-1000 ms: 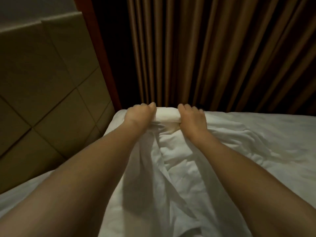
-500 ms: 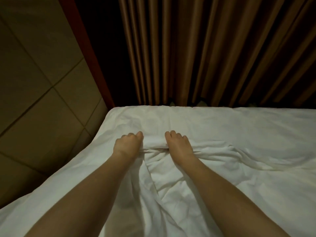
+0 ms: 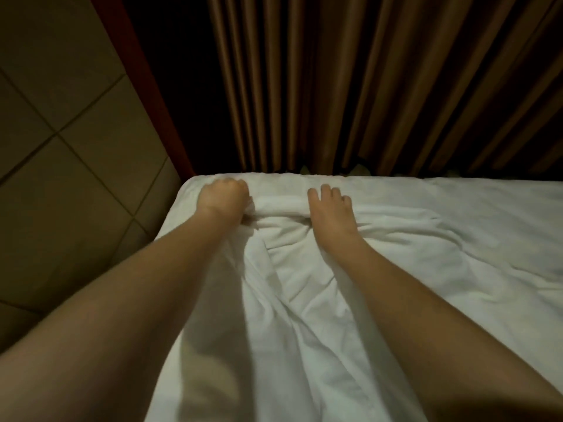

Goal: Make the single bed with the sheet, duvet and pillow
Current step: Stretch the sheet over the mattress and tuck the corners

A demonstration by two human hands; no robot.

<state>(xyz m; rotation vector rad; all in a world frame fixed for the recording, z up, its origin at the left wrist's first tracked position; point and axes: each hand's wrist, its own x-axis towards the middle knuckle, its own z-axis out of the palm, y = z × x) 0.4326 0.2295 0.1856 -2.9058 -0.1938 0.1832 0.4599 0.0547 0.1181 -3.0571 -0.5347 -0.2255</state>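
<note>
A white, wrinkled duvet covers the bed from its far edge down to the bottom of the view. My left hand grips a bunched fold of the duvet close to the bed's far left corner, fingers curled into a fist. A short way to the right, my right hand rests on the rolled duvet edge with its fingers spread and relaxed. Both bare forearms reach across the bed. No pillow is in view, and I cannot tell the sheet apart from the duvet.
A padded, quilted headboard panel with a red-brown wooden frame stands along the left. Brown pleated curtains hang directly behind the bed's far edge. A dark gap lies between frame and curtain.
Both hands carried the duvet edge further up to the bed's far left corner. My right hand has loosened from a curled hold to spread fingers on the fabric; my left hand still grips.
</note>
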